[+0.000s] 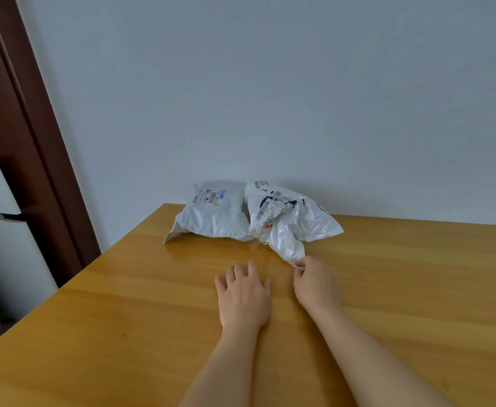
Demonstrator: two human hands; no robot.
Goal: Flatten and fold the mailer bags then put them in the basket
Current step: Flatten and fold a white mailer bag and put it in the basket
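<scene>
Two white mailer bags lie at the far edge of the wooden table (123, 304), against the wall. The left mailer bag (211, 218) is puffed and carries a shipping label. The right mailer bag (292, 221) is crumpled, with barcodes and dark print, and one corner reaches toward me. My right hand (314, 284) pinches that near corner between thumb and fingers. My left hand (245, 292) lies flat on the table with fingers spread, just left of the right hand and apart from both bags. No basket is in view.
A pale wall (270, 98) stands directly behind the table. A dark brown door frame (29, 136) runs down the left side, with a white door and its handle (8, 216) beyond the table's left edge.
</scene>
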